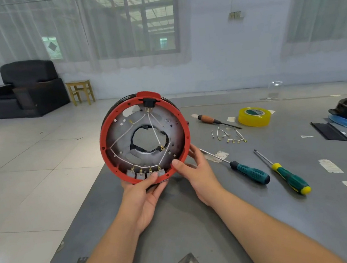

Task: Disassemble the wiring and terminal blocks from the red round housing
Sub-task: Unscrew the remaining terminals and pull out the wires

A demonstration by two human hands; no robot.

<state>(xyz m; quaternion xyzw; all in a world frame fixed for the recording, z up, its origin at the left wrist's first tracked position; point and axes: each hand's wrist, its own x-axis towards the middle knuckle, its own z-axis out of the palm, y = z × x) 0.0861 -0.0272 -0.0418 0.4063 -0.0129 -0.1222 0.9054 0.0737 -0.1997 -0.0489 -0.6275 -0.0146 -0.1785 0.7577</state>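
left hand (142, 195): nearest me, lower centre, fingers curled under the bottom rim, gripping it.
right hand (196, 171): i see the thumb pinching the lower right rim.
red round plastic housing (104, 138): held upright mid-frame above the grey worktop (199, 225); i judge it light, stiff, best held by the rim.
thin white wiring (154, 131): limp, likely snaggy.
grey terminal blocks (140, 175): bottom inside, small; pull gently.

Soft window (114, 22) daylight, faint shadows, wide-angle edge distortion.

Red round housing (102, 138) held upright over grey table (199, 225) — left hand (143, 196) grips lower rim, right hand (196, 171) its side; white wiring (123, 134), four terminal blocks (145, 173) inside.
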